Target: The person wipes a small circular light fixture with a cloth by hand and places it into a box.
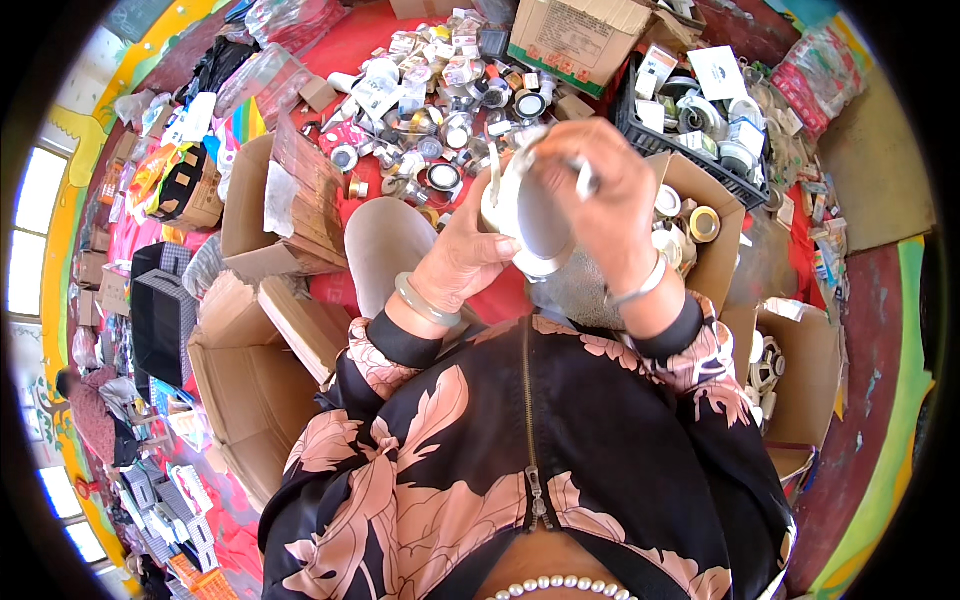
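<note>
My left hand (465, 250) is closed around the side of a white round downlight (540, 264), with the thumb on its rim. The downlight is tilted, and its smooth grey-white round inside faces right. Over that opening my right hand (605, 195) is bent and slightly blurred. Its fingers are drawn together beside a small white piece, and I cannot make out exactly what they grip. Beyond my hands, a heap of mixed light fittings (430, 125) lies on red cloth.
Cardboard boxes (245, 370) stand open at my left. On the right are a carton of round lamps (722, 205), another carton with white fittings (800, 380) and a black crate of lamps (640, 130). A person (95, 415) is at far left.
</note>
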